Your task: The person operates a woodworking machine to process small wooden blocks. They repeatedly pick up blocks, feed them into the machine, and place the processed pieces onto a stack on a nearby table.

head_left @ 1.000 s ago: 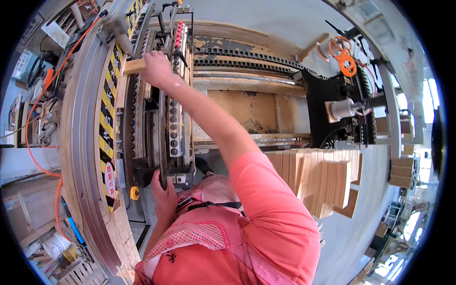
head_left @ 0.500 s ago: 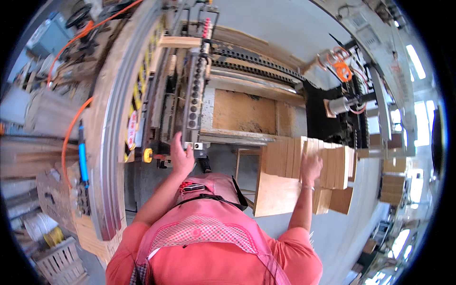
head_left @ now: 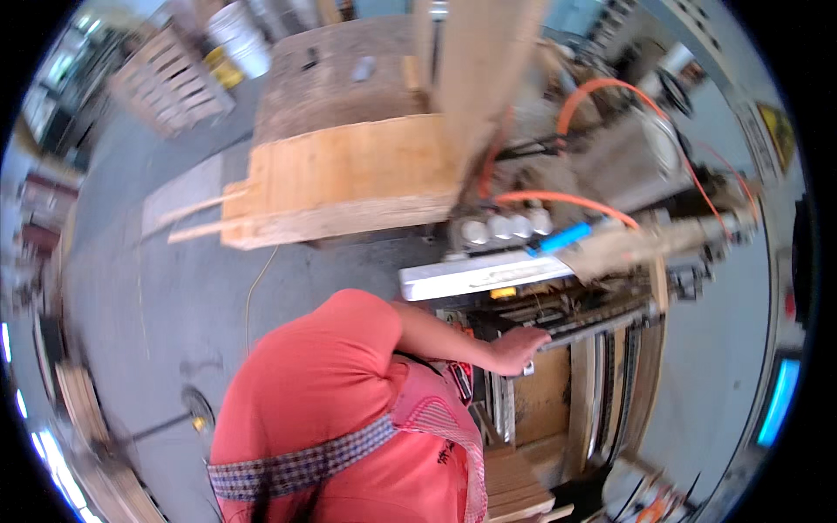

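Note:
My left hand lies against the near end of a long metal machine bar, its fingers stretched along it, somewhat blurred. Nothing loose shows in that hand. Below the bar is the machine bed, with a brown wooden panel between metal rails. A stack of wooden boards sits by the lower edge, partly covered by my body. My right hand is out of sight.
A large light-wood stack stands ahead on the left, two strips jutting from it. Nearer the machine are a pale metal beam, a blue air gun and an orange hose. A slatted crate stands farther off.
The view has swung sharply to the left, bringing the wood stack and floor into sight. My left hand stays at the bar's end. My right hand, earlier on the boards, has left the view.

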Demonstrator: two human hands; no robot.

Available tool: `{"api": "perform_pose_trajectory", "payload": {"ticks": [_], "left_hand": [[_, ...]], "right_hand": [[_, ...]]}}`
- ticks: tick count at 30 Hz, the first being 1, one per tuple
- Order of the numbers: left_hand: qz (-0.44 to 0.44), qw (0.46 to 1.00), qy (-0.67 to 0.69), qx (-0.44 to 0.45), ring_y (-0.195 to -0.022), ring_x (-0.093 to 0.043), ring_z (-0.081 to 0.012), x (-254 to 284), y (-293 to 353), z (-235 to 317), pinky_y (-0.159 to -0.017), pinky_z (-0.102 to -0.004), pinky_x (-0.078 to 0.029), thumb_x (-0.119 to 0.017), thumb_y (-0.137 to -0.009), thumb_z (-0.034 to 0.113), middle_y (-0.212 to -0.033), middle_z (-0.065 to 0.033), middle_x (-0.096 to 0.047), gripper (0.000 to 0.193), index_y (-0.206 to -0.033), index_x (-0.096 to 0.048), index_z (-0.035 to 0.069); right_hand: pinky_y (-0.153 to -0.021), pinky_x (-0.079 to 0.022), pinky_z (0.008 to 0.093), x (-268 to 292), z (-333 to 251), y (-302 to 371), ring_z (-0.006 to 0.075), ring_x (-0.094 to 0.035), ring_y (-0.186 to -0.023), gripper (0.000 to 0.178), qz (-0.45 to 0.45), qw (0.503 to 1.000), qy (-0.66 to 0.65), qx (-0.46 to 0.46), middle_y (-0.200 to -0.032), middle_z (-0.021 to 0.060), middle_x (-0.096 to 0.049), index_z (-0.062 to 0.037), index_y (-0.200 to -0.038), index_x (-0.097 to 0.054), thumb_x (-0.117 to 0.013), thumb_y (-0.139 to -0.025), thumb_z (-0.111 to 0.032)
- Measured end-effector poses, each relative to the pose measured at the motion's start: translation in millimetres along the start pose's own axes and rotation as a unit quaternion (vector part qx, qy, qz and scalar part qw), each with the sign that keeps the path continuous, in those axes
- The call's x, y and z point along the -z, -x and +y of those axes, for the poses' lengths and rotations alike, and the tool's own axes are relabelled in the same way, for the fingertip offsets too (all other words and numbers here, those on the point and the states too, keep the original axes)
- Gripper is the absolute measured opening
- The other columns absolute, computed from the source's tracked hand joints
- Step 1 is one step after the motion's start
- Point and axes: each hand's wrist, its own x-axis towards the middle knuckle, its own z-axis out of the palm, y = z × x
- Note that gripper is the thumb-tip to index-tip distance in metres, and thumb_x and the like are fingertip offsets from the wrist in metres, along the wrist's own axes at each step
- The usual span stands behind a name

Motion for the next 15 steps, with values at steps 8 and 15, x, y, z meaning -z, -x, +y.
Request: {"api": "perform_pose_trajectory", "payload": {"ticks": [8,15], "left_hand": [[0.07,0.994,-0.062,-0.064,-0.112,-0.044,-0.0314,-35.3,-3.2,-21.6,-0.095,-0.0419,-0.036,-0.057,-0.071,0.002,-0.119,-0.0172,-0.045,0.053,-0.121,-0.038,0.0],[0.1,0.991,-0.07,-0.047,-0.106,-0.047,-0.0343,-32.9,2.5,-21.0,-0.09,-0.0443,-0.038,-0.056,-0.073,0.006,-0.11,-0.0185,-0.05,0.045,-0.116,-0.043,0.002]], "right_hand": [[-0.062,-0.045,0.035,104.8,-184.2,-58.8,0.0227,-0.055,-0.075,0.043,-0.131,0.698,-0.701,0.066,-0.086,0.0118,-0.056,-0.0024,-0.107,-0.055,-0.06,-0.077,-0.032],[-0.07,-0.046,0.0359,88.7,-222.9,-152.2,0.0244,-0.056,-0.082,0.043,-0.296,0.537,-0.783,0.106,-0.092,0.0127,-0.058,-0.0006,-0.11,-0.054,-0.057,-0.08,-0.031]]}}
